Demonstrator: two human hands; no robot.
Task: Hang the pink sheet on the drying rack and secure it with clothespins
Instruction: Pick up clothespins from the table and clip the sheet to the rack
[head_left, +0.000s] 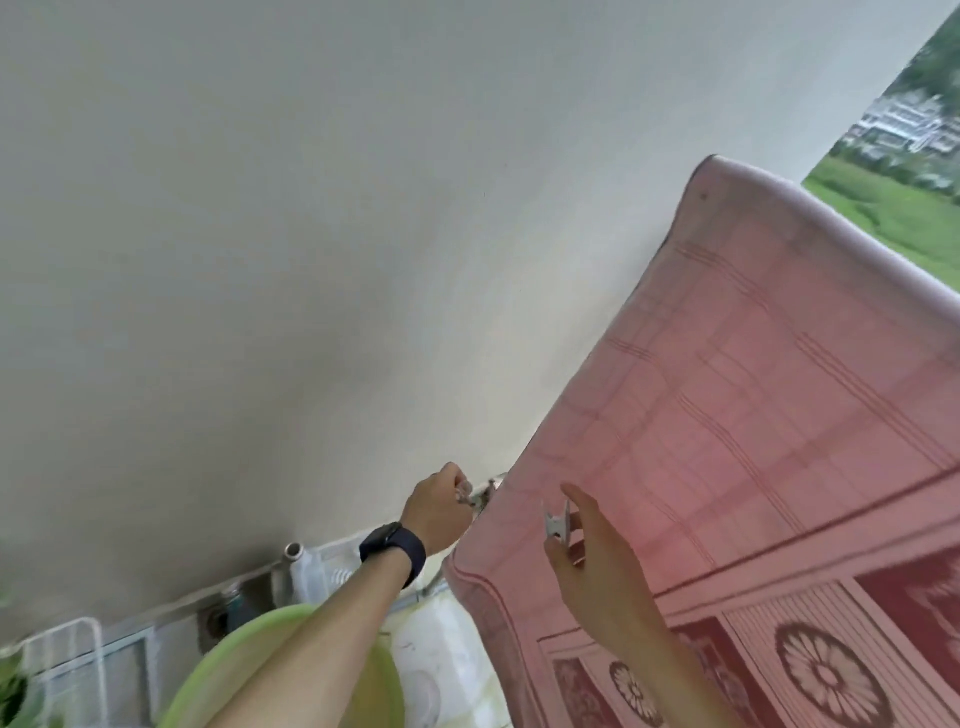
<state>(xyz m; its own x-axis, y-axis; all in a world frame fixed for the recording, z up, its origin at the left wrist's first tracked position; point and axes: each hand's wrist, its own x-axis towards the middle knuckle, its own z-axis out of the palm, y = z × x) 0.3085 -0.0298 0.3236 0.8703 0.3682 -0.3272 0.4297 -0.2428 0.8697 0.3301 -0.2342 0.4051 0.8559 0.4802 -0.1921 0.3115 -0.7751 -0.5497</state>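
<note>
— Where's the sheet (753, 395)?
— Hanging at right, draped over at its top.
— The hands?
— Left hand (439, 509) fingers curl round a pin (475, 500) just beside the sheet's left edge. Right hand (592, 561) pinches another pin (557, 522) before its face.

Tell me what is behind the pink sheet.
The pink sheet hides whatever carries it; only a metal piece shows past its edge, by the left hand. Grass lies beyond its top.
</note>
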